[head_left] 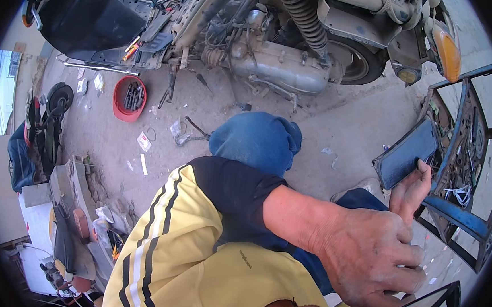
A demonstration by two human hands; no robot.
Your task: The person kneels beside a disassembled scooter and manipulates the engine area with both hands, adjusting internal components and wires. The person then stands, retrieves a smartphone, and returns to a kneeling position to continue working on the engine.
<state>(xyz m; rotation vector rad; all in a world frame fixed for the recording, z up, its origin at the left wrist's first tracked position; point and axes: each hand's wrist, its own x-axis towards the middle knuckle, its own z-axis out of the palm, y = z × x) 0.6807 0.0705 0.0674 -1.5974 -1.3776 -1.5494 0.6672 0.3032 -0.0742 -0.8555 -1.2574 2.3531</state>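
Observation:
My left hand (pixel 373 253) reaches across to the right at the lower right, its back toward me. Its fingers are curled, and whatever lies inside them is hidden. Just beyond it, partly covered by it, show the raised fingers of my right hand (pixel 411 190). They look stretched out, with one tip over the lower edge of a dark blue, flat rectangular panel (pixel 407 152). Whether that tip touches the panel I cannot tell. A thin black-framed piece (pixel 439 298) crosses the bottom edge near my left fingers.
A blue metal rack (pixel 456 218) holding tools and parts stands on the right. Ahead is a partly stripped scooter (pixel 280 65) with tools on its footboard. A red bowl of sockets (pixel 122 112) stands on the floor, near small packets (pixel 144 141) and a metal lever (pixel 197 128).

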